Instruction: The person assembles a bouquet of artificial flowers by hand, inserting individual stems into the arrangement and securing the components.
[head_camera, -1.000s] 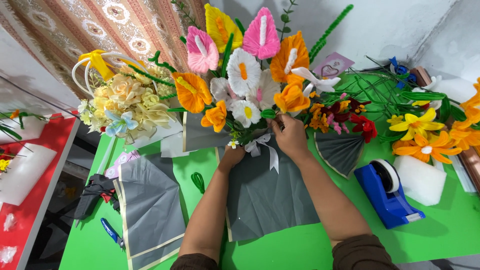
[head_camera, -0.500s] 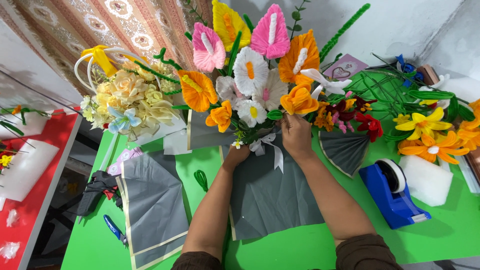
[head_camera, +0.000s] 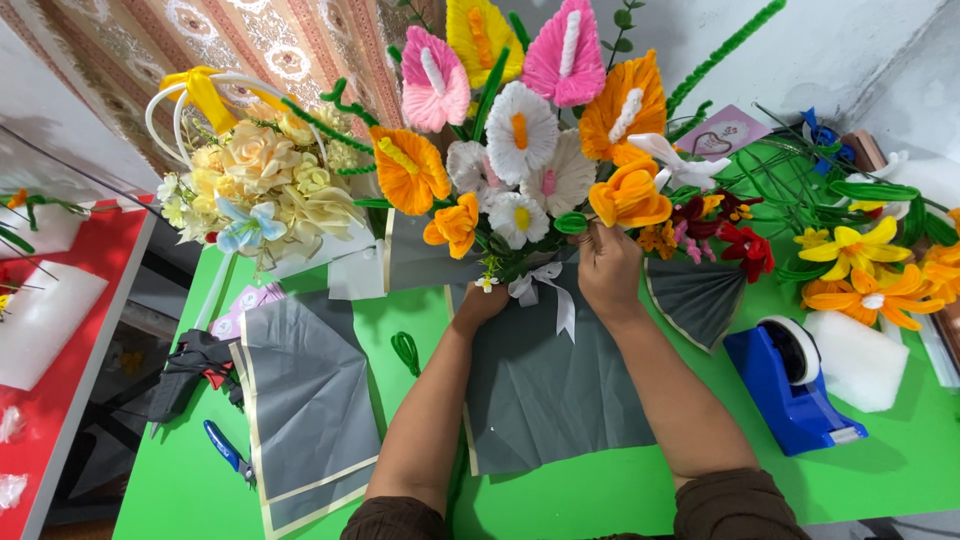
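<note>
While both hands meet at the middle of the green tabletop (head_camera: 560, 500), the scene reads as follows.

Card: one small purple card (head_camera: 724, 132) with a heart outline, leaning at 1 o'clock behind the flowers; its writing is too small to tell.
Pink tag: one flat pale-pink printed piece (head_camera: 240, 305) at 9 o'clock, half under the grey sheets.
Bouquet: one bunch of fuzzy handmade flowers (head_camera: 520, 130), at 12 o'clock from the hands, standing up out of grey wrapping paper (head_camera: 550, 380) that fans toward 6 o'clock; a white ribbon bow (head_camera: 545, 285) sits at its neck.
Left grip: left hand (head_camera: 480, 305) closed around the bouquet's neck, just at 9 o'clock of the bow.
Right grip: right hand (head_camera: 608, 268) with fingers curled together at the flower bases, touching the orange bloom; whether it pinches a stem I cannot tell.
Spare sheets: two grey sheets with cream edges (head_camera: 305, 400), stacked at 8 o'clock.
Folded fan: one pleated grey paper fan (head_camera: 695, 300) at 3 o'clock.
Tape holder: one blue tape dispenser (head_camera: 785, 385) at 4 o'clock.
Second bouquet: one cream and yellow bunch (head_camera: 255, 190) at 10 o'clock.
Tools: one black glue gun (head_camera: 190, 365) and one blue-handled pliers (head_camera: 228, 450), at 8 o'clock.
</note>
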